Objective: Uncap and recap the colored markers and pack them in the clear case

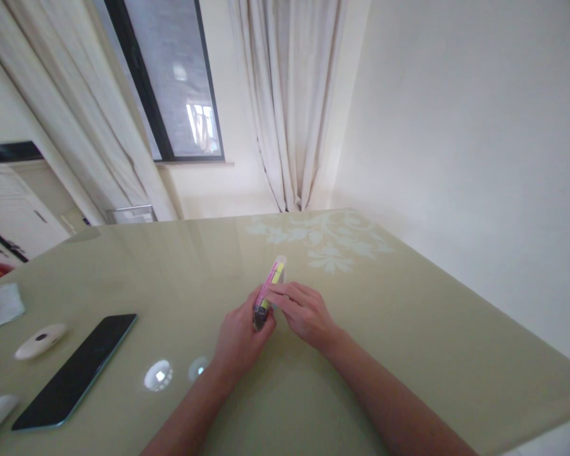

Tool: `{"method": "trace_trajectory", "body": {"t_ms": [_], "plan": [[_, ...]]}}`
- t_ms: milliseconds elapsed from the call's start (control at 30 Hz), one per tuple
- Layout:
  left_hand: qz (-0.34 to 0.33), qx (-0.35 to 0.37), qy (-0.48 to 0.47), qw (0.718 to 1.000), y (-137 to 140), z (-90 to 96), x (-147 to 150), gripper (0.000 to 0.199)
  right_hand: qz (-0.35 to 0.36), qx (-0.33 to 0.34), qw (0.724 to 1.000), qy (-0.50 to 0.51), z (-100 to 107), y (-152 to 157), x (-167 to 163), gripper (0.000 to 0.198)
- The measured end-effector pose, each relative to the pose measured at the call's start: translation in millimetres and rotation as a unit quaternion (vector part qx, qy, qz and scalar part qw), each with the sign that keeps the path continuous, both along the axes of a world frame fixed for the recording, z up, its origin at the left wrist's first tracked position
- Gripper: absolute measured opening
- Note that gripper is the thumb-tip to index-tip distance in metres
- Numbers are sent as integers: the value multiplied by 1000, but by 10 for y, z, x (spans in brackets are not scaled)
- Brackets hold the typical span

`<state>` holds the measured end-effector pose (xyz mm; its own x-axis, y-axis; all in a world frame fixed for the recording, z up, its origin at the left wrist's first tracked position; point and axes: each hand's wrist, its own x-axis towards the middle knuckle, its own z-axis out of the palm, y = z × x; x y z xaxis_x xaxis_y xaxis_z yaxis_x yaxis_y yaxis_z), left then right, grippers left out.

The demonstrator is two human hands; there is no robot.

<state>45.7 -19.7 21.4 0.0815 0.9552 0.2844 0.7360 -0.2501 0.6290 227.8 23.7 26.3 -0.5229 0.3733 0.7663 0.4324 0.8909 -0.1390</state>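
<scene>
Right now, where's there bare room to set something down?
Right of the right hand, toward the wall; also between the dark tablet and far table edge. Crowded: the left side, around the white oval object.

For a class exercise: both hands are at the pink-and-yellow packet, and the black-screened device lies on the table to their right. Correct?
Wrong side: the head view shows the black-screened device on the table to the left of the left hand and right hand, which are both at the pink-and-yellow packet.
</scene>
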Motion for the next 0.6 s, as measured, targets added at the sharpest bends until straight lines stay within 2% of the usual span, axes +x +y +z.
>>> {"method": "trace_trajectory", "body": {"t_ms": [233, 600], "plan": [[1, 7, 5, 1000, 28, -16, -5, 50, 20, -31, 998, 60, -22, -2, -40, 37], [8, 6, -6, 1000, 32, -17, -5, 50, 39, -30, 993, 106, -89, 24, -87, 43]]}}
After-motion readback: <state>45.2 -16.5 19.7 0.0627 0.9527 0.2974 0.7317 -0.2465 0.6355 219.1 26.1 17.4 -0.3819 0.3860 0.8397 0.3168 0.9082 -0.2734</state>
